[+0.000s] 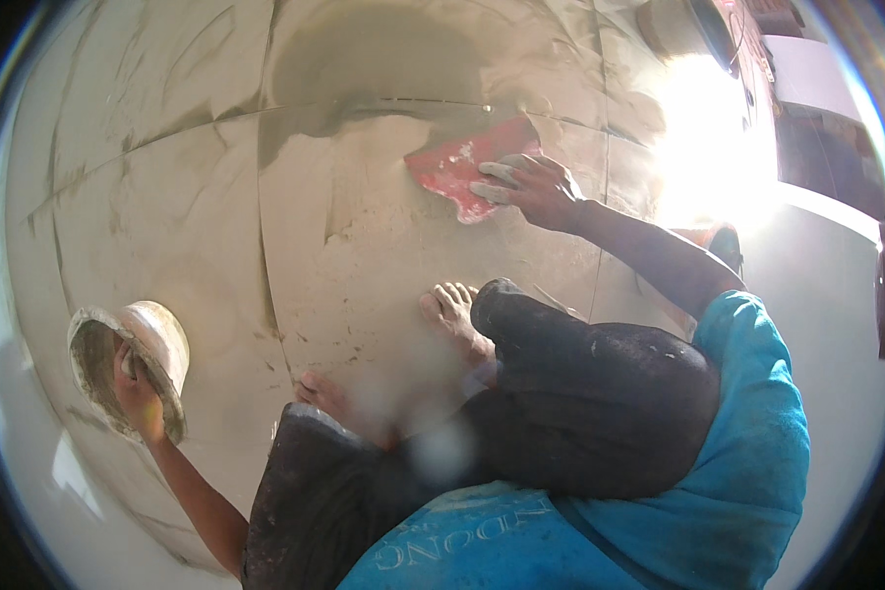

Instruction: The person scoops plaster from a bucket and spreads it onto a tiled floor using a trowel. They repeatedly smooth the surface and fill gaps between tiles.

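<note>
— First, hands. What is the right hand [533, 189] doing?

— Holding the red spreader [449, 175] near its right end, just above centre of frame. Fingers lie over the upper face, slightly parted, tips coated pale. Thumb contact: cannot tell. Presumably the flat of the fingers steadies the thin sheet and leaves its far edge free against the floor.

— Left hand [140, 391]?

— Lower left of frame, inside the mouth of the pale bucket [163, 334], wrist crossing the rim. Fingers look curled; whether they pinch the wall or something within, cannot tell. Bucket is tilted, mouth toward the left edge. Likely tipped so the hand reaches in without the body leaning over.

— Around the hands?

— Tiled floor [383, 261], dark joint lines, dull film. A darker wet-looking patch [369, 59] at upper centre, just beyond the spreader. Bare feet [450, 313] are planted near frame centre, knees bent in dark trousers [600, 403]; a low posture, probably chosen so both arms reach the floor, one on each side.

— Outer field?

— Second bucket [671, 28] at upper right, partly cut off by the frame. Strong glare below it hides floor detail. White wall [836, 285] along the right side.
</note>
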`<act>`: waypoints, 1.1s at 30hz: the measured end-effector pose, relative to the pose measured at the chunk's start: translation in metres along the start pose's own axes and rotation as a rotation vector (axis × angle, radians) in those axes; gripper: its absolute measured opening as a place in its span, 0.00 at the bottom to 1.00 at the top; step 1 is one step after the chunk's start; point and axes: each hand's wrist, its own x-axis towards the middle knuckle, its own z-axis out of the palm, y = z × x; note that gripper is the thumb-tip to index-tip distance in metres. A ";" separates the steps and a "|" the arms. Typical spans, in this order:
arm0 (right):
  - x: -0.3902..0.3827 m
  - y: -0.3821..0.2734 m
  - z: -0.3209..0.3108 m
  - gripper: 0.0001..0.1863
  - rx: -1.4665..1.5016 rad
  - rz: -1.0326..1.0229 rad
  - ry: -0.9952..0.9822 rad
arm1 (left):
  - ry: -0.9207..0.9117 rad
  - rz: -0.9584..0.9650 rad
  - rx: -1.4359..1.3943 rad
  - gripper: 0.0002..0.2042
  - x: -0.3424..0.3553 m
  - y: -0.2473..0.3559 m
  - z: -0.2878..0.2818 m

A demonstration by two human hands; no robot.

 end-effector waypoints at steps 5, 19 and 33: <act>0.041 -0.005 0.004 0.28 0.037 0.071 0.058 | -0.027 0.051 0.091 0.17 0.001 -0.005 -0.004; 0.062 0.163 -0.036 0.22 0.222 1.015 0.365 | 0.158 -0.081 0.345 0.14 0.013 -0.033 -0.014; 0.319 0.149 -0.060 0.14 0.024 0.465 0.261 | 0.058 0.015 -0.040 0.15 0.006 0.012 -0.015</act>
